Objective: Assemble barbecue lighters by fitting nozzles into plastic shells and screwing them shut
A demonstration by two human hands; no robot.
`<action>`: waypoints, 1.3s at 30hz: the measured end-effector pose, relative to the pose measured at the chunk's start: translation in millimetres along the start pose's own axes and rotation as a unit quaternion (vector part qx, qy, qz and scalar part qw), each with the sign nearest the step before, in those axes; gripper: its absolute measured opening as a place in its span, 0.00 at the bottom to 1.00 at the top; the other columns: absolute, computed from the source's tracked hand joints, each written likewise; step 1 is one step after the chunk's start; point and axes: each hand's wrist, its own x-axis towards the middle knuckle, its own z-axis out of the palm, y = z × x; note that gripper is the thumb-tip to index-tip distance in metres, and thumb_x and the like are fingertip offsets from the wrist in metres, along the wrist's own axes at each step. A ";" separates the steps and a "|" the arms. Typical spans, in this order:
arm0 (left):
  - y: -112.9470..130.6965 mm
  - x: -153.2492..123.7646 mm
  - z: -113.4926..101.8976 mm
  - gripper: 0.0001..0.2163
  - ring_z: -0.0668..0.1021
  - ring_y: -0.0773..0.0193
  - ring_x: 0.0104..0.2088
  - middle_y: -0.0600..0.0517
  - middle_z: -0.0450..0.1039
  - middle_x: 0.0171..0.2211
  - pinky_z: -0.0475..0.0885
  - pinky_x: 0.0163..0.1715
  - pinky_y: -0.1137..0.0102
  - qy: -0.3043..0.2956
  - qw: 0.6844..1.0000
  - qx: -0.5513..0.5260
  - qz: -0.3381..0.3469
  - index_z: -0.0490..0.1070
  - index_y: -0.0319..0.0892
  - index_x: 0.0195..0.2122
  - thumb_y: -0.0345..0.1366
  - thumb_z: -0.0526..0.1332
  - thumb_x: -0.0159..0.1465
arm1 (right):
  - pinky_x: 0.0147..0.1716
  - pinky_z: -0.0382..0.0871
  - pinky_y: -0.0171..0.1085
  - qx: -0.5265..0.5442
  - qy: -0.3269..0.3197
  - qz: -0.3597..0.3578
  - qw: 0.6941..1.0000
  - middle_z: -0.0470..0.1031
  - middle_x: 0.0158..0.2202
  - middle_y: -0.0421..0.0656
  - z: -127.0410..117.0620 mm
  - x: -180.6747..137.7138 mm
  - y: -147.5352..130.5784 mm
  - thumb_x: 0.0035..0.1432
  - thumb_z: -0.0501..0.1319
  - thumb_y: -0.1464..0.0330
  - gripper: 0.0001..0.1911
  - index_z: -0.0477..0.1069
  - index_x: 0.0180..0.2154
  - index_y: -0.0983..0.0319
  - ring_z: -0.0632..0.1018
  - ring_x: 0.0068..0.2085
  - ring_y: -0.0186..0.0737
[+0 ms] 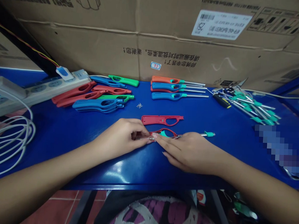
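Note:
On the blue table, an opened gas lighter lies in front of me: a red handle shell [166,129] with a teal trigger [162,134] inside and a metal rod with a teal piece [208,134] at its end. My left hand [129,134] pinches the handle end, where a clear part [141,137] shows between thumb and fingers. Fingertips of my right hand [187,151] press on the lighter near the clear part's metal end, and the palm covers part of the rod. Just behind lies a matching red half shell [154,120].
Red, blue and green shells [95,104] are grouped at left beside a power strip [37,88] and coiled white cable [13,136]. Small screws [139,105] lie mid-table. Assembled lighters [167,87], a screwdriver [222,100] and metal rods [255,106] lie behind, against a cardboard box [166,44].

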 end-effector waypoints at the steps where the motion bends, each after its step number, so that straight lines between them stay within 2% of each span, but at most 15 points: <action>1: -0.1 -0.3 -0.9 0.06 0.74 0.70 0.26 0.53 0.77 0.32 0.67 0.26 0.75 -0.003 1.000 0.001 -0.003 0.82 0.43 0.37 0.39 0.68 0.64 | 0.26 0.73 0.42 0.016 0.026 0.014 0.999 0.73 0.62 0.50 -0.9 0.5 1.8 0.72 0.51 0.67 0.24 0.64 0.64 0.71 0.84 0.36 0.41; 4: 0.1 -1.1 -4.7 0.08 0.75 0.70 0.27 0.53 0.78 0.34 0.69 0.27 0.75 -0.005 1.000 0.008 -0.016 0.82 0.43 0.41 0.40 0.68 0.64 | 0.32 0.74 0.39 0.056 0.110 0.046 0.991 0.79 0.57 0.45 -2.1 1.5 9.0 0.70 0.54 0.69 0.19 0.71 0.58 0.67 0.83 0.45 0.40; 7: 1.5 -1.5 -8.4 0.09 0.76 0.70 0.28 0.52 0.78 0.35 0.70 0.28 0.75 -0.009 1.000 0.011 -0.021 0.82 0.43 0.41 0.40 0.67 0.65 | 0.37 0.74 0.38 0.072 0.141 0.072 0.985 0.81 0.50 0.46 -1.3 2.5 16.0 0.68 0.56 0.70 0.15 0.76 0.52 0.64 0.81 0.46 0.41; 12: 2.9 -0.3 -9.1 0.08 0.77 0.69 0.29 0.52 0.79 0.35 0.70 0.29 0.74 -0.014 0.999 0.017 -0.022 0.83 0.43 0.40 0.38 0.65 0.66 | 0.40 0.71 0.45 0.082 0.111 0.097 0.986 0.77 0.48 0.52 0.6 4.5 24.7 0.68 0.58 0.64 0.16 0.77 0.53 0.61 0.76 0.46 0.49; 15: 1.3 0.4 -7.7 0.07 0.77 0.69 0.29 0.52 0.79 0.34 0.70 0.29 0.74 -0.022 0.999 0.018 -0.027 0.83 0.44 0.40 0.38 0.65 0.66 | 0.49 0.69 0.52 0.101 0.073 0.068 0.990 0.74 0.55 0.54 0.9 4.1 27.2 0.69 0.58 0.64 0.18 0.75 0.57 0.60 0.74 0.53 0.52; 18: -0.9 0.5 -6.4 0.07 0.77 0.69 0.29 0.52 0.79 0.33 0.70 0.29 0.74 -0.015 0.999 0.018 -0.022 0.83 0.44 0.39 0.38 0.66 0.66 | 0.59 0.64 0.58 0.092 0.017 0.025 0.995 0.68 0.64 0.56 -0.5 3.7 25.2 0.70 0.57 0.65 0.21 0.71 0.60 0.63 0.70 0.61 0.54; 24: -3.1 0.1 -7.3 0.07 0.77 0.68 0.28 0.52 0.79 0.34 0.70 0.28 0.74 -0.019 1.000 0.018 -0.014 0.83 0.44 0.40 0.38 0.67 0.65 | 0.65 0.59 0.60 0.058 -0.027 0.032 0.997 0.59 0.70 0.58 -1.3 2.7 12.7 0.70 0.54 0.66 0.24 0.67 0.63 0.69 0.65 0.68 0.57; 29: -1.7 0.5 -7.0 0.07 0.77 0.68 0.29 0.52 0.78 0.33 0.69 0.27 0.74 -0.019 0.999 0.026 -0.009 0.83 0.45 0.41 0.39 0.66 0.66 | 0.66 0.56 0.62 0.088 -0.045 0.032 0.995 0.57 0.71 0.60 -1.1 -0.9 17.0 0.71 0.54 0.65 0.26 0.63 0.66 0.68 0.62 0.69 0.58; 32: 0.0 -0.3 -6.4 0.08 0.77 0.68 0.29 0.52 0.79 0.34 0.70 0.29 0.74 -0.019 0.999 0.038 -0.008 0.83 0.44 0.42 0.38 0.66 0.66 | 0.65 0.58 0.58 0.123 0.006 0.047 0.991 0.65 0.67 0.56 -2.6 -1.7 26.5 0.70 0.55 0.65 0.24 0.65 0.64 0.66 0.67 0.66 0.52; 35: 1.8 -2.7 -7.1 0.08 0.76 0.69 0.27 0.53 0.79 0.32 0.69 0.28 0.73 -0.008 0.998 0.065 -0.011 0.82 0.44 0.43 0.39 0.67 0.65 | 0.55 0.66 0.49 0.152 0.059 0.093 0.982 0.76 0.55 0.51 -5.3 -2.5 36.0 0.69 0.57 0.65 0.17 0.73 0.56 0.63 0.75 0.55 0.48; 37: 3.2 -4.3 -7.7 0.09 0.76 0.68 0.27 0.54 0.79 0.32 0.69 0.27 0.73 0.009 0.996 0.091 -0.006 0.81 0.45 0.43 0.40 0.67 0.64 | 0.47 0.67 0.45 0.168 0.056 0.112 0.978 0.78 0.46 0.48 -7.2 -3.5 40.3 0.68 0.58 0.66 0.11 0.76 0.48 0.62 0.76 0.47 0.45; 39: 4.6 -5.3 -7.6 0.09 0.78 0.66 0.31 0.54 0.80 0.34 0.70 0.29 0.71 0.031 0.993 0.110 0.014 0.80 0.45 0.44 0.40 0.67 0.65 | 0.44 0.66 0.43 0.188 0.041 0.113 0.975 0.78 0.42 0.46 -8.8 -4.5 42.4 0.68 0.59 0.67 0.08 0.75 0.43 0.62 0.76 0.44 0.44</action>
